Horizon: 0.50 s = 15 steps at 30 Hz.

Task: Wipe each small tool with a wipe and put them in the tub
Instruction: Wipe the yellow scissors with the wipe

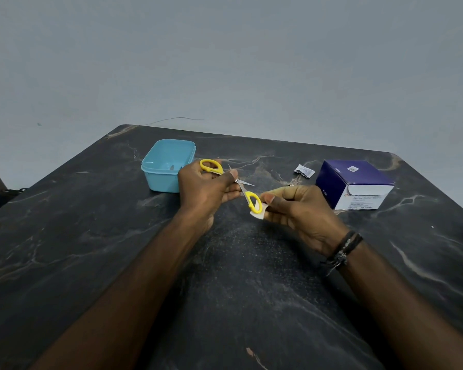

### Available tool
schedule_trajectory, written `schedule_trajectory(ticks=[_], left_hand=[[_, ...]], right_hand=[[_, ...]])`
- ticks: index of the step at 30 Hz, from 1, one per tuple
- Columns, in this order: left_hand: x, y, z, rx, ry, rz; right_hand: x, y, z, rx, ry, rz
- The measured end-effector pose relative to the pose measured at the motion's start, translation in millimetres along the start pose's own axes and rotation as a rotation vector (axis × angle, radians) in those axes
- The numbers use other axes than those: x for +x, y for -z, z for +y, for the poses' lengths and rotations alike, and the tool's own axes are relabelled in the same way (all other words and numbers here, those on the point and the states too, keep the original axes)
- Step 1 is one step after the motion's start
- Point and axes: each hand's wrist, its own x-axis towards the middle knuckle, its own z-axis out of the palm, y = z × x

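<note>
The left hand point(206, 189) grips the small yellow-handled scissors point(231, 182) near the pivot, fingers curled round them, just in front of the blue tub point(161, 180). The blades are spread apart, one handle loop up by the tub's near corner, the other down toward the right hand point(300, 209). That hand pinches a white wipe point(259, 210) between thumb and fingers, pressed to the lower loop. Right of the tub lie a sachet point(304, 170) and a purple box point(354, 182) on the dark table point(251, 289).

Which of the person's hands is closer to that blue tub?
Left. The left hand holds the scissors right beside the tub; the right hand, pinching the wipe, is farther away.
</note>
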Motion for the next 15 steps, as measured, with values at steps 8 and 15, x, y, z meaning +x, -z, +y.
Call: schedule_trajectory(ticks=[8, 15], left_hand=[[3.6, 2.5, -1.1, -0.01, -0.026, 0.025], [1.7, 0.6, -0.5, -0.029, -0.026, -0.008]], right_hand=[[-1.1, 6.8, -7.0, 0.141, -0.078, -0.117], [-2.4, 4.3, -8.1, 0.1, -0.102, -0.023]])
